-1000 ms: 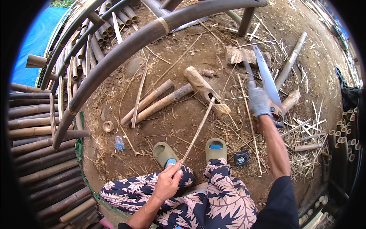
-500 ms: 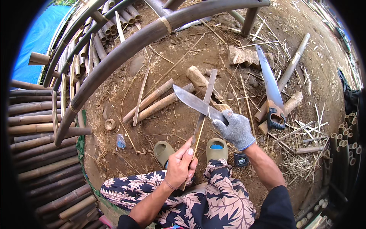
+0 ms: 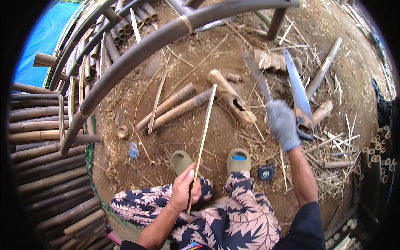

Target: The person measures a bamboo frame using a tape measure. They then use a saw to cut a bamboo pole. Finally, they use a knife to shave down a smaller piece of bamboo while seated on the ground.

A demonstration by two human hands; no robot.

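Observation:
My bare left hand (image 3: 184,188) is closed around the lower part of a narrow bamboo strip (image 3: 205,128), which slants up and away over the ground between my sandals (image 3: 239,161). Off to the right, my right hand (image 3: 283,123) in a grey knitted glove is smeared by motion. It grips a machete (image 3: 262,79), whose blade points away and is blurred too. The blade is well apart from the strip. Below the glove, a thin pale sliver (image 3: 283,171) shows near the tape measure (image 3: 266,172).
A handsaw (image 3: 298,93) leans by bamboo pieces right of the glove. Cut bamboo lengths (image 3: 183,109) lie ahead. A curved dark bamboo frame (image 3: 137,52) arches across the far left. Bamboo poles (image 3: 50,158) line the left, and pale shavings (image 3: 333,177) are heaped at right.
My right hand has swung the machete away from the strip, to the right. The strip has turned from its broad face to a narrow edge, and my left hand has shifted slightly left and down.

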